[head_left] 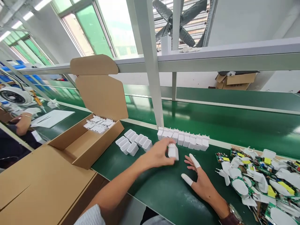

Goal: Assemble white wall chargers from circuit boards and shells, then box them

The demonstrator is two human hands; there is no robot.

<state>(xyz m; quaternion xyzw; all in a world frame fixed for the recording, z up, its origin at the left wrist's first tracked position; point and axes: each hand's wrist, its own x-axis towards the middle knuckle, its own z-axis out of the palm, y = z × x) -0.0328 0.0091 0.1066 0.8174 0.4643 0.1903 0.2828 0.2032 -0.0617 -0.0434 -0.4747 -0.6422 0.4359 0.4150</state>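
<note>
While our left hand [159, 153] pinches a small, white, box-shaped plastic housing [173, 152], our right hand [202, 182], spread and holding nothing, hangs apart, just to the housing's right. The housing is in front of a long row of similar white plastic housings [186, 139] on the smooth green desk [161, 190]; its long axis looks roughly upright, though blur leaves us unsure. Our left hand is nearer that row.

Lies open over green worktop [164, 192] between left forearm [127, 178] and right hand [200, 179]. Is blocked rearward by row of white housings [186, 140] and post [152, 72], leftward by white cups [133, 149] and carton [102, 147], rightward by heaped circuit boards [260, 182].
</note>
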